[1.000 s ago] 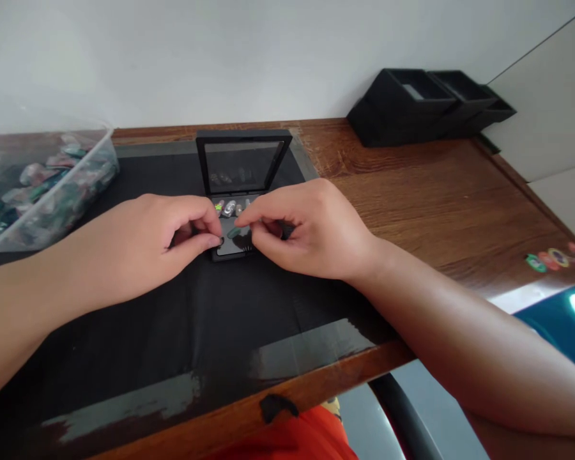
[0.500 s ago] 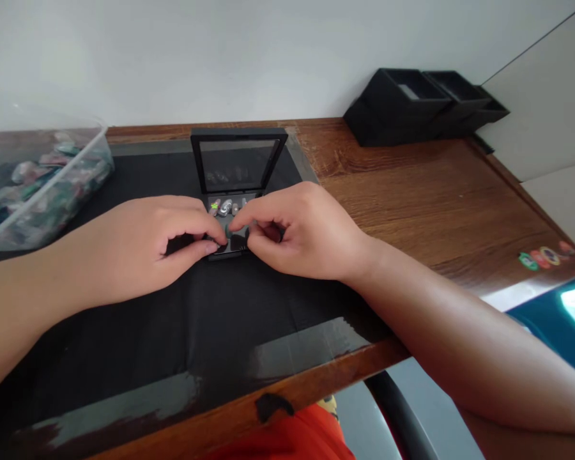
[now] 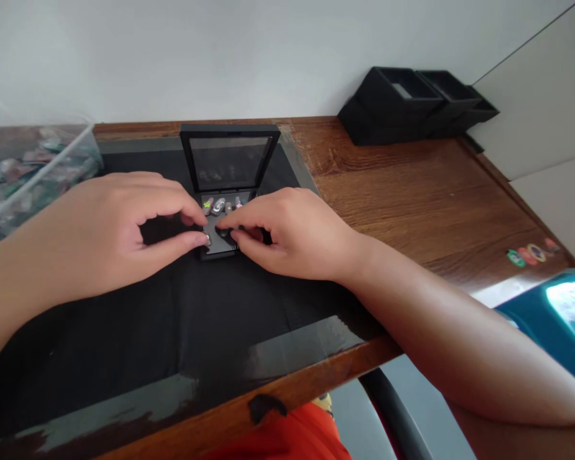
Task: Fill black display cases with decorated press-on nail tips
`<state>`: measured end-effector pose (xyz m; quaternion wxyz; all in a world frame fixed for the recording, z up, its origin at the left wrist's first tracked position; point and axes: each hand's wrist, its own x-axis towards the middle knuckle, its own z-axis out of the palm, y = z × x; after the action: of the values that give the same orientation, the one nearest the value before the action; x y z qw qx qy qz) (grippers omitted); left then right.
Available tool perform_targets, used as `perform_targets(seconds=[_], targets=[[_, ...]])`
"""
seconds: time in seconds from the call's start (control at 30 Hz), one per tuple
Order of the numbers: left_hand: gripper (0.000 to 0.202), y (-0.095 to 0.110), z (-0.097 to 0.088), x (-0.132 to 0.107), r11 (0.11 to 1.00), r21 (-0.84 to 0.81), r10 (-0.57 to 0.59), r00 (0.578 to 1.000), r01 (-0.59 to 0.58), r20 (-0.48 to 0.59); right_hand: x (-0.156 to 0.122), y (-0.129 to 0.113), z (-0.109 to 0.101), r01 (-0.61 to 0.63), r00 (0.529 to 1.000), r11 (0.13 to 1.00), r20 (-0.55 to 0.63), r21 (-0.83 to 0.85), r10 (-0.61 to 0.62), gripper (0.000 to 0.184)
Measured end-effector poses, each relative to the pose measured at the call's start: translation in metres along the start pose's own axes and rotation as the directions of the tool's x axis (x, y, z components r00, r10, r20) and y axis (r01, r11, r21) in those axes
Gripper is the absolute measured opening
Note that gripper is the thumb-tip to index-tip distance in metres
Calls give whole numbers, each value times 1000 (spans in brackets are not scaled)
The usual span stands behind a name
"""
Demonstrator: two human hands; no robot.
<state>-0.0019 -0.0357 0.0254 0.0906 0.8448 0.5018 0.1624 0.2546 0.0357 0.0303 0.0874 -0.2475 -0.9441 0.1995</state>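
A black hinged display case [image 3: 230, 130] stands with its clear lid raised. Across its grey inner base runs a row of decorated press-on nails [image 3: 218, 206], one bearing a yellow-green star. My left hand [image 3: 124, 230] is at the case's left side, thumb and forefinger apart. By that thumb tip lies a small shiny piece [image 3: 207, 239], too small to name. Reaching in from the right, my right hand [image 3: 292, 233] has its index finger and thumb around a dark press-on nail [image 3: 223, 232] at the base. Its other fingers are curled and partly hidden.
At left a clear plastic bin [image 3: 71, 150] holds many bagged pieces. Black open boxes [image 3: 397, 108] stand against the wall. Round stickers [image 3: 527, 255] are on the wooden table [image 3: 402, 191] at right. Black sheeting [image 3: 138, 332] is taped beneath the case.
My left hand has drawn back leftward and its thumb and forefinger have parted wider. My right index finger has come over the dark nail. The whole view has shifted slightly.
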Motion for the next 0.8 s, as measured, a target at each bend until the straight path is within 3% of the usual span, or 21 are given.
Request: perform_targets(seconds=[0.27, 0.37, 0.6, 0.8], targets=[[51, 2, -1, 2, 970, 231, 64, 997, -71, 39, 0, -3, -1, -35, 999, 997, -22, -72, 33, 21], [50, 1, 0, 2, 976, 207, 65, 997, -72, 41, 0, -6, -1, -87, 995, 994, -47, -67, 84, 15], [40, 0, 6, 1, 991, 70, 117, 993, -117, 6, 1, -11, 2, -208, 969, 978, -141, -30, 202, 19], [41, 1, 12, 4, 994, 22, 107, 993, -106, -44, 1, -10, 1, -210, 969, 975, -119, 68, 217, 18]])
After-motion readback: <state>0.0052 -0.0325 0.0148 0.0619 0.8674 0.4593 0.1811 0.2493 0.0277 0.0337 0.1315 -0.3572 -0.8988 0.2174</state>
